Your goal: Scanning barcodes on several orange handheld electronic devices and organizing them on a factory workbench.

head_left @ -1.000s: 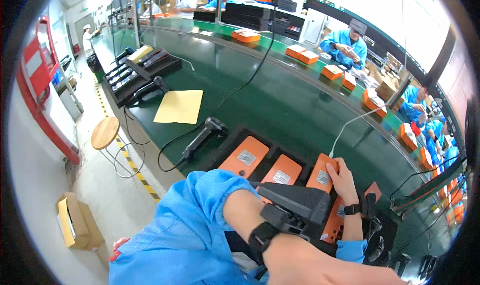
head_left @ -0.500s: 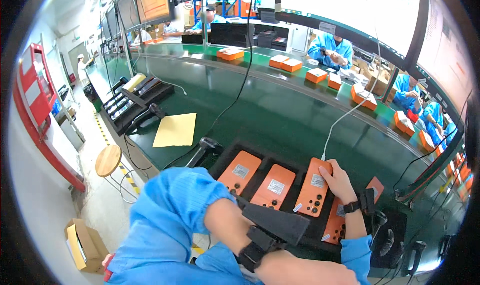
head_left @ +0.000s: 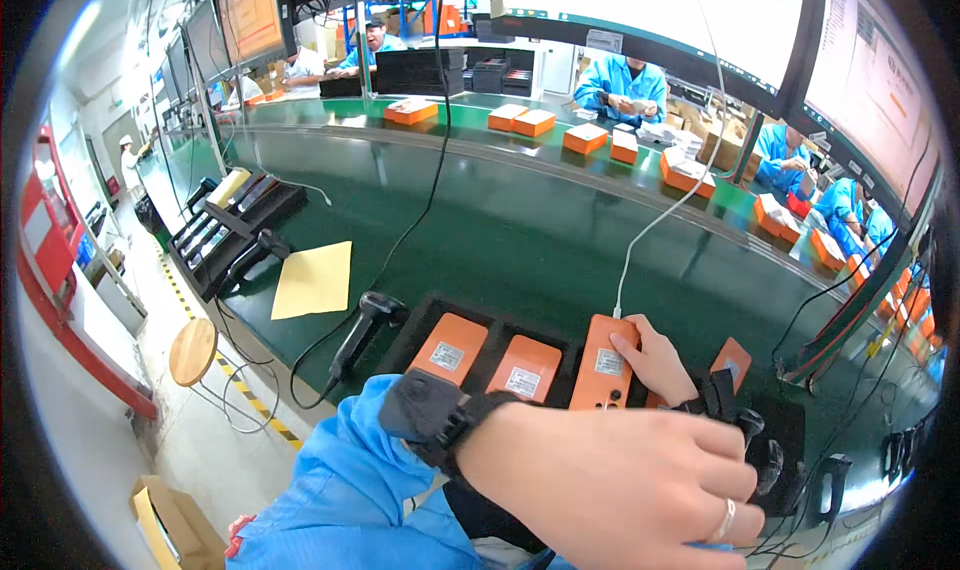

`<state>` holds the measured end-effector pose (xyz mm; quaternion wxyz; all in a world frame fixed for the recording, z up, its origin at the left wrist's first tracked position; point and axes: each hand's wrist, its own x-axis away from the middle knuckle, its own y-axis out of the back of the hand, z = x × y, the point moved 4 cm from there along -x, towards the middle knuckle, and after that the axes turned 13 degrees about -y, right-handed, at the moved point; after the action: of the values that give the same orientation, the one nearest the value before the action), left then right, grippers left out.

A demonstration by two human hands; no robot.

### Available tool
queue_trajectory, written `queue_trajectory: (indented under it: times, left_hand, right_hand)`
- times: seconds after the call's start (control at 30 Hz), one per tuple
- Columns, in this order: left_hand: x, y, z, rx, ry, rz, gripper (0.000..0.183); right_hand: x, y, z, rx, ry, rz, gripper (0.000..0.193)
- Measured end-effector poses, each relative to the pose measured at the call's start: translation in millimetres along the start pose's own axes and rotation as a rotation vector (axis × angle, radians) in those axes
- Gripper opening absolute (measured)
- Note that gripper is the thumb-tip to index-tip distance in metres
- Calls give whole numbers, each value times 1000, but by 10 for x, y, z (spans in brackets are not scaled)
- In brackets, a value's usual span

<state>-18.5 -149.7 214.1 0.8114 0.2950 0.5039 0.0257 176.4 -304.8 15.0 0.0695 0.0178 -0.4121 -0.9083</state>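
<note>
My right hand [head_left: 656, 362] grips an orange smartphone [head_left: 606, 358] near its top end, thumb on the back and fingers mostly hidden at the side. A white cable [head_left: 622, 275] meets that end of the phone. My left hand [head_left: 610, 475], with a ring on one finger, reaches across the foreground, back upward and bent fingers apart; its thumb and palm are hidden. It blocks the lower parts of the phones. More orange phones, including a left one [head_left: 458, 345] and a middle one [head_left: 525, 362], lie label side up in a black tray [head_left: 486, 360].
A black handheld scanner [head_left: 362, 338] stands left of the tray, near a yellow sheet [head_left: 312, 282] and a black rack [head_left: 230, 228]. Orange boxes [head_left: 585, 138] line the far belt, where co-workers in blue sit. Monitors [head_left: 650, 10] hang above; a wooden stool [head_left: 193, 352] stands at left.
My left hand has come up into view over the tray, its forearm drawn back leftward. The right hand keeps hold of the phone. The whole view has shifted, so the surroundings sit further left.
</note>
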Motion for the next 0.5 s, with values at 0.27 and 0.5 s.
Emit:
queue_trajectory:
  times: [0.27,0.5]
  left_hand:
    - [44,321,47,-13,167,-65,19]
    - [287,482,53,-55,73,-67,24]
  right_hand:
    - [81,-95,-44,46,-63,1,53]
    - [2,-39,30,77,-53,3,55]
